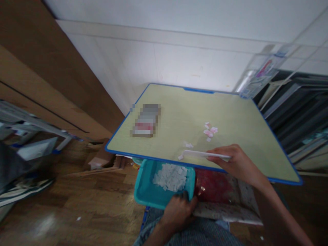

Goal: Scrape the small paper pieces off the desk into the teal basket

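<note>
My left hand (180, 210) is closed on the near right rim of a turquoise plastic basin (146, 198), its fingertips partly hidden inside. Many small white squares (171, 177) lie heaped in that basin, just below the table's front edge. Over the front of the table, my right hand (232, 159) grips a thin flat white strip (196, 154), seen nearly edge-on and pointing left. By the strip's left end rest a small white piece (181, 157) and a few more pieces (189, 145). Farther back sits a small cluster of pinkish-white pieces (210, 132).
The pale yellow table (176, 109) has a blue rim. A blurred-out rectangular object (146, 121) lies on its left. A clear plastic bottle (265, 73) stands at the back right corner, near dark stacked panels (299, 102). A red bag (215, 186) is below the table. At left is a shoe (25, 191).
</note>
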`<state>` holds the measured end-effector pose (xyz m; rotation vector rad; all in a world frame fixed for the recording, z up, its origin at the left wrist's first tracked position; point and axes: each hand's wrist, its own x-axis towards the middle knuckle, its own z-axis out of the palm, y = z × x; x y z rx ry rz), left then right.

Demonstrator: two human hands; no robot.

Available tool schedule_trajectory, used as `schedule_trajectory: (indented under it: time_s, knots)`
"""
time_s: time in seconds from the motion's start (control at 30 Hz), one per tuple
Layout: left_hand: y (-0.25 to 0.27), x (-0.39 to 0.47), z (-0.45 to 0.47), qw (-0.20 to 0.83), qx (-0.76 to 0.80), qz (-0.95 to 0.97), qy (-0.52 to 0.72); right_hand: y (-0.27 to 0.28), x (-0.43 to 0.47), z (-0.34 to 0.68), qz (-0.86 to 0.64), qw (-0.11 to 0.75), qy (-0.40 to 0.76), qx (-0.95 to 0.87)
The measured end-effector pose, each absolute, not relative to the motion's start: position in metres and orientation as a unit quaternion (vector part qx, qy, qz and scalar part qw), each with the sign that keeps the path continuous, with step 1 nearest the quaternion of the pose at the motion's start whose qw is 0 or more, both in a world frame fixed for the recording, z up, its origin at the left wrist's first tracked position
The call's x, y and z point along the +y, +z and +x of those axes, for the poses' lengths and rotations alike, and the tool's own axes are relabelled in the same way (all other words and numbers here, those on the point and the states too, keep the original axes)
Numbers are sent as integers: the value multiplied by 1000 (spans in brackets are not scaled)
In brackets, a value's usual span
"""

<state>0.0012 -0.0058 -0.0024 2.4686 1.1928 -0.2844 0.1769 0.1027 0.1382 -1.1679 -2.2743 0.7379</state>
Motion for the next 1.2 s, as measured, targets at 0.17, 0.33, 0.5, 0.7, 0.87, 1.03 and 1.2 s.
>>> schedule_trajectory:
  time_s: [0.17,0.33,0.5,0.7,0.87,1.03,1.2]
  knots:
    - [-3,-6,1,190,424,879,-103,138,103,175,-431,231,265,-831]
    - [-5,-6,1,196,420,877,-124,138,102,171,-418,239,260,-837]
    - [-7,-7,1,192,421,879,-114,135,103,170,-430,275,219,-832]
    - [-4,-6,1,200,426,875,-116,139,100,167,-418,279,229,-834]
    - [-2,-5,1,207,422,873,-133,141,101,164,-418,244,241,-841]
    - [-2,-6,2,198,424,875,-122,135,109,164,-425,243,252,-835]
    - [-3,-6,2,199,423,876,-121,131,117,159,-421,247,243,-839]
